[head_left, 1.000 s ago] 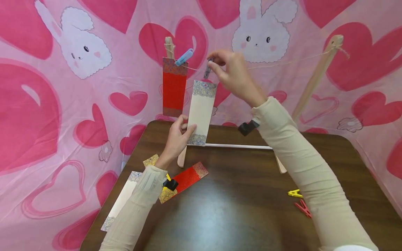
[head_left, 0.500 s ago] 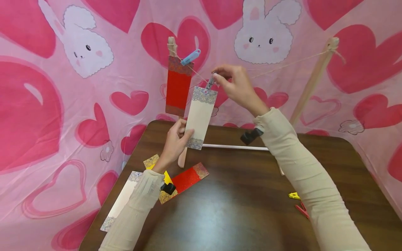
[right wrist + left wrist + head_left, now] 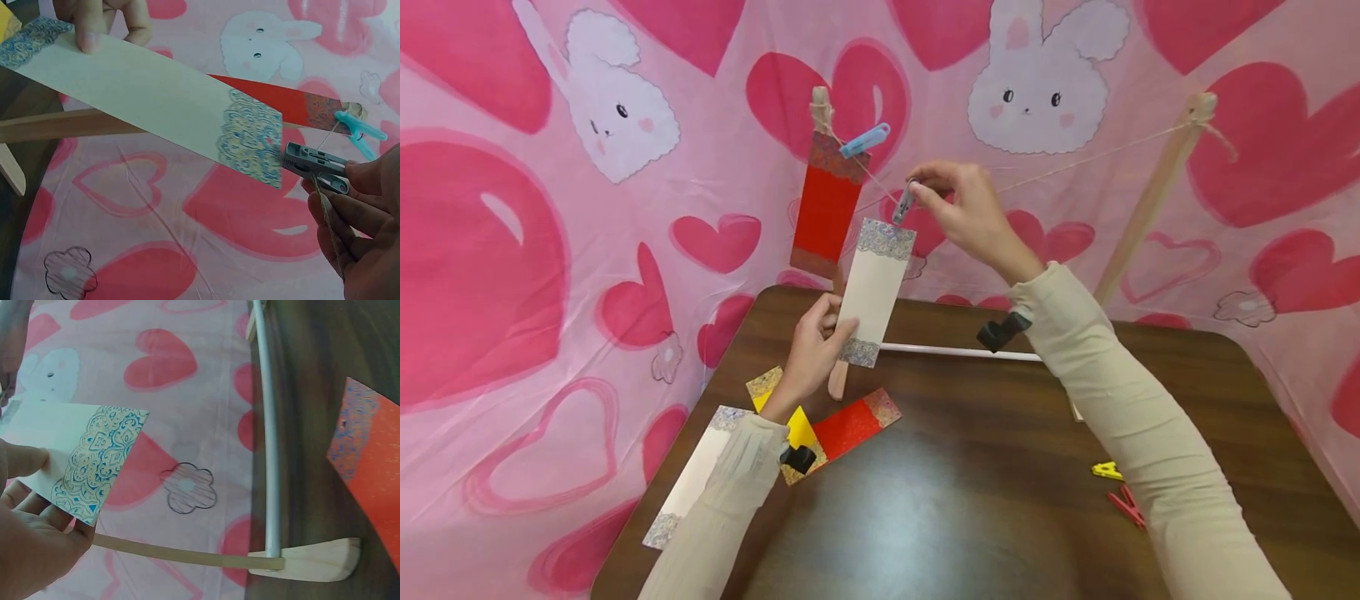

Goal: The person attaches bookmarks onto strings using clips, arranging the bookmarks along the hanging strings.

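Note:
My left hand (image 3: 814, 348) pinches the lower end of a cream card (image 3: 874, 287) with patterned bands at both ends, thumb on its face. In my right hand (image 3: 966, 208) is a grey clothespin (image 3: 904, 202), held between thumb and fingers. The right wrist view shows the clothespin's tip right at the card's upper patterned edge, with twine (image 3: 328, 219) running by it. Left of the hands, a red card (image 3: 826, 208) hangs on the line under a light-blue clothespin (image 3: 866, 141).
Two wooden posts, the right one (image 3: 1150, 204) bare, carry the twine; a white rod (image 3: 958, 352) joins them low down. On the table (image 3: 985, 500) lie a red card (image 3: 859, 423), a yellow card (image 3: 802, 429), another cream card (image 3: 688, 483), and yellow (image 3: 1107, 471) and red (image 3: 1126, 507) clothespins.
My right hand has come down with the grey clothespin to the card's top edge, drawing the twine down. The cream card is slightly lower, and the hanging red card leans more.

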A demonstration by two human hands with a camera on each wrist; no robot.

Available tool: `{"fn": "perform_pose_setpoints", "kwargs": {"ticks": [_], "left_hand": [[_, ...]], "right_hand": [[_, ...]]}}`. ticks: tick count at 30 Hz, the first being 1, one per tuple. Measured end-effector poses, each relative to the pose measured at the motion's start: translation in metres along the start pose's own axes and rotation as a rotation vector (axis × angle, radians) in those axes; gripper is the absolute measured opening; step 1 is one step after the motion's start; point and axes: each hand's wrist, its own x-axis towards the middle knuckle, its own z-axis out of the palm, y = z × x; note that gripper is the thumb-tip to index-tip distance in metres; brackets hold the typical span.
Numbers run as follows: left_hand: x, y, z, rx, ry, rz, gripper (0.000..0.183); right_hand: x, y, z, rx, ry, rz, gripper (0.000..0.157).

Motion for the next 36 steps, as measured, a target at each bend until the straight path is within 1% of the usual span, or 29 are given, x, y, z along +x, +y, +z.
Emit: {"fn": "perform_pose_setpoints", "kwargs": {"ticks": [4,11,14,18,20,22,23,27,29,30,33,35,36], "left_hand": [[0.005,0.007,0.002,-0.001,0.001,0.029,0.021],[0.009,0.014,0.007,-0.062,-0.01,0.031,0.023],[0.009,0.015,0.01,-0.085,-0.005,0.031,0.022],[0.008,0.015,0.012,-0.082,0.005,0.042,0.022],[0.008,0.016,0.013,-0.075,0.007,0.037,0.023],[0.007,0.015,0.013,-0.062,0.005,0.017,0.024],[0.006,0.015,0.013,-0.057,0.003,0.0,0.025],[-0.001,0.011,0.011,-0.011,-0.015,-0.062,0.03],[-0.006,0.007,0.01,-0.001,-0.022,-0.074,0.032],[-0.009,0.006,0.01,0.004,-0.023,-0.079,0.033],[-0.018,0.0,0.007,0.008,-0.026,-0.104,0.033],[-0.024,-0.003,0.005,0.022,-0.027,-0.128,0.033],[-0.027,-0.004,0.005,0.031,-0.028,-0.139,0.033]], "right_hand": [[0.0,-0.003,-0.002,-0.016,-0.007,-0.012,0.022],[-0.001,-0.006,-0.003,-0.009,-0.024,-0.044,0.021],[-0.001,-0.007,-0.003,-0.018,-0.025,-0.043,0.023],[-0.003,-0.008,-0.004,-0.09,-0.045,-0.02,0.03],[-0.006,-0.008,-0.004,-0.132,-0.038,-0.023,0.034],[-0.011,-0.008,-0.005,-0.164,0.007,-0.059,0.037],[-0.014,-0.008,-0.005,-0.172,0.048,-0.09,0.037],[-0.032,-0.007,-0.009,-0.19,0.26,-0.29,0.031],[-0.043,-0.006,-0.013,-0.21,0.334,-0.372,0.026],[-0.049,-0.005,-0.014,-0.221,0.354,-0.401,0.025],[-0.068,0.0,-0.019,-0.23,0.367,-0.413,0.021],[-0.081,0.005,-0.022,-0.226,0.357,-0.387,0.02],[-0.088,0.008,-0.023,-0.203,0.354,-0.367,0.02]]}}
